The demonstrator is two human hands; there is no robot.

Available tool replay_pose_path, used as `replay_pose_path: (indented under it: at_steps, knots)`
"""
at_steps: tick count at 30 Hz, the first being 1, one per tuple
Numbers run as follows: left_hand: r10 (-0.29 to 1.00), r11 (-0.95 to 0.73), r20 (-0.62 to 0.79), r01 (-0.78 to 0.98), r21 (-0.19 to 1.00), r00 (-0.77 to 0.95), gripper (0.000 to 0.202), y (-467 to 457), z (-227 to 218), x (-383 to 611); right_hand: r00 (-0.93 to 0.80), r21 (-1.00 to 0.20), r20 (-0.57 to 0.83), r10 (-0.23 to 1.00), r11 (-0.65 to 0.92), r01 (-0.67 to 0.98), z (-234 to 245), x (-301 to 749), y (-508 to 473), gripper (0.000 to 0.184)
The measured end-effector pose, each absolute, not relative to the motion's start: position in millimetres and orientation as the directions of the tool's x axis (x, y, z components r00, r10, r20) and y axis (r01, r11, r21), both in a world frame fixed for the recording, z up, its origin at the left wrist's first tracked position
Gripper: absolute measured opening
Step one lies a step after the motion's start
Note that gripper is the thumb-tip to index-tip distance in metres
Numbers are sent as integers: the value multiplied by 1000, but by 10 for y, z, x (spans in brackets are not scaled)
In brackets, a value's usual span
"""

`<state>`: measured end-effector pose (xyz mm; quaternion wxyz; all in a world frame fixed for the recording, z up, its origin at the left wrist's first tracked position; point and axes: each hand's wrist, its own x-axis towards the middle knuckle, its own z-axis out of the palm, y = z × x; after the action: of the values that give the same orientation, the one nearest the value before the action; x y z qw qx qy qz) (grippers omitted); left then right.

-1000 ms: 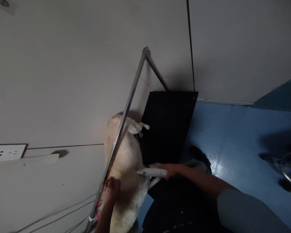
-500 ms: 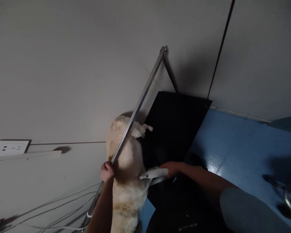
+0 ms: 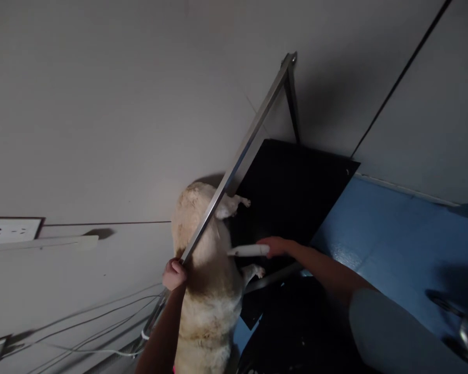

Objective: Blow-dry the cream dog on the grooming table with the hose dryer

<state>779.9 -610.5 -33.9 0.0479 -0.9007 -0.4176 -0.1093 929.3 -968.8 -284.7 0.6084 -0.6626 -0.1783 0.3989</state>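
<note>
A cream-coloured dog (image 3: 212, 262) with brownish patches and short-clipped fur stands on a black table top (image 3: 296, 182). Its head is out of view at the bottom edge. My right hand (image 3: 275, 246) is closed around white hair clippers (image 3: 249, 251), whose tip is at the dog's flank; I cannot tell if it touches the fur. Over the dog's back slants a square metal bar (image 3: 237, 161). My left hand (image 3: 174, 274) is closed on this bar near its lower end, beside the dog's back.
A pale wall (image 3: 101, 130) runs along the dog's far side, with a white power socket (image 3: 11, 230) at left. Loose cables (image 3: 113, 317) hang at lower left. Blue floor (image 3: 398, 228) lies to the right, with a dark object with a metal curve (image 3: 466, 332) at its edge.
My right hand has moved the clippers slightly up along the dog's flank, and they lie more level. A leg of the dog now shows below them. The view has shifted; my left hand stays on the bar.
</note>
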Motion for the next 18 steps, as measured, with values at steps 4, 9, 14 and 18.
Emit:
replay_pose_path:
  at_steps: [4,9,14,18]
  knots:
    - [736,-652,241,758,1,633,40,-6105,-324,7776,656,-918,-389,647,-214,-333,-2770,9520,-9514,69]
    - [720,-671,251,741,16,646,38,-6104,-319,7758,617,-915,-392,683,-217,-341,-2887,9346,-9442,64]
    - [739,-652,245,758,24,628,40,-6068,-327,7744,653,-913,-396,646,-201,-355,-2973,9514,-9184,63]
    - [734,-655,248,755,14,632,37,-6029,-336,7728,671,-907,-395,628,-152,-392,-2946,9731,-8882,59]
